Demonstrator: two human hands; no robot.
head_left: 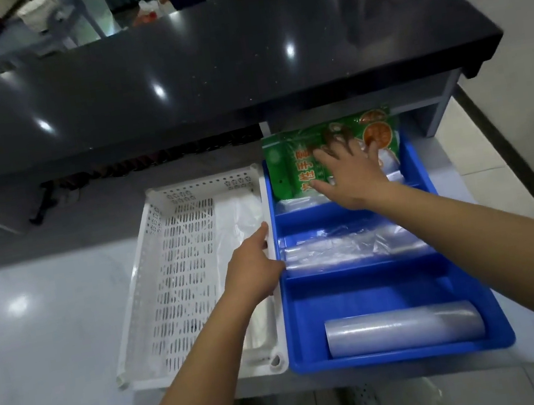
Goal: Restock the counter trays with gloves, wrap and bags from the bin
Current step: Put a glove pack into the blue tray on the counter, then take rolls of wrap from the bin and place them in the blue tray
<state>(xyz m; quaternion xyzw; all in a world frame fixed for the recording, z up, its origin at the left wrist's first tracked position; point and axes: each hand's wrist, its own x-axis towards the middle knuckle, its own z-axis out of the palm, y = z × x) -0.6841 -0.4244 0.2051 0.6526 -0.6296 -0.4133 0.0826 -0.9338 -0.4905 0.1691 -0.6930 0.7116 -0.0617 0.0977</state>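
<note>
One glove pack (pixel 291 164) under right hand (pixel 352 182)

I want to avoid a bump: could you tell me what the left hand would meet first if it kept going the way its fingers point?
Probably the clear plastic bags lying in the white basket; the left hand already touches the rim. Depth is unclear.

Black counter ledge (pixel 204 73) overhangs the blue tray's (pixel 487 339) far compartment.
</note>
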